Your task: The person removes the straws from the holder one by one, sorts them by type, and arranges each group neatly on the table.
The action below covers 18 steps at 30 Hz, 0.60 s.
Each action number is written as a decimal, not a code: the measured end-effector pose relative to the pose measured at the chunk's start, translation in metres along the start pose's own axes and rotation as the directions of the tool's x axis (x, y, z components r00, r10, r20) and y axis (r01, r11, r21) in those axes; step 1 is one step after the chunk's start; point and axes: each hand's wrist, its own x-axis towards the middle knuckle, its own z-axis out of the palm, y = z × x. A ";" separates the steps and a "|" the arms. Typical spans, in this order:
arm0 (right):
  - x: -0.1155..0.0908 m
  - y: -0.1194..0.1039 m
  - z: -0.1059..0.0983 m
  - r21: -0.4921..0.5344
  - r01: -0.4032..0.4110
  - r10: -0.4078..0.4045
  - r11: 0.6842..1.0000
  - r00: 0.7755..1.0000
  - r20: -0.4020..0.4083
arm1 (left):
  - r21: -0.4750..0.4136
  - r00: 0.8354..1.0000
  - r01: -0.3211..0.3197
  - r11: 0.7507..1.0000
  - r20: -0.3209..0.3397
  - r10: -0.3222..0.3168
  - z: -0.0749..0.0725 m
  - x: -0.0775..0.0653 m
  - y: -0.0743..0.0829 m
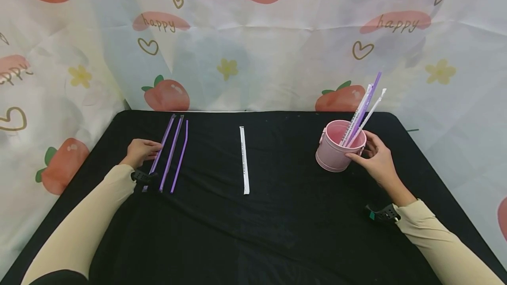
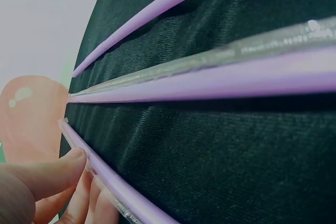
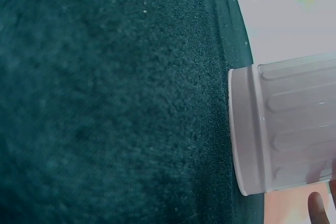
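On the left, my left hand (image 1: 140,151) pinches the outermost purple straw (image 1: 165,133), which has a clear wrapper; in the left wrist view the thumb presses near the far end of this straw (image 2: 123,186). Beside it lie a second purple straw in clear film (image 1: 171,155) and a bare purple straw (image 1: 180,157). My right hand (image 1: 378,162) grips the right side of a pink bucket (image 1: 332,156) near its rim. The bucket stands upright and holds a purple straw (image 1: 374,86) and white-wrapped straws (image 1: 374,107). In the right wrist view, only fingertips show beside the bucket (image 3: 294,124).
A single white paper-wrapped straw (image 1: 244,162) lies mid-table, between the purple straws and the bucket. Black cloth (image 1: 253,232) covers the table. Behind it hangs a printed curtain (image 1: 269,65) with fruit, hearts and flowers.
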 end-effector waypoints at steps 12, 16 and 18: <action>0.000 0.000 0.001 0.011 0.008 -0.008 1.000 1.000 0.001 | -0.033 0.995 0.096 0.995 0.035 -0.095 -0.007 0.001 0.005; 0.000 0.001 0.000 0.005 0.003 -0.003 1.000 1.000 0.001 | -0.042 0.991 0.131 0.990 0.027 -0.130 -0.010 0.001 0.009; 0.001 0.002 0.000 0.002 0.001 -0.001 1.000 1.000 0.000 | -0.042 0.991 0.131 0.990 0.033 -0.130 -0.011 -0.001 0.012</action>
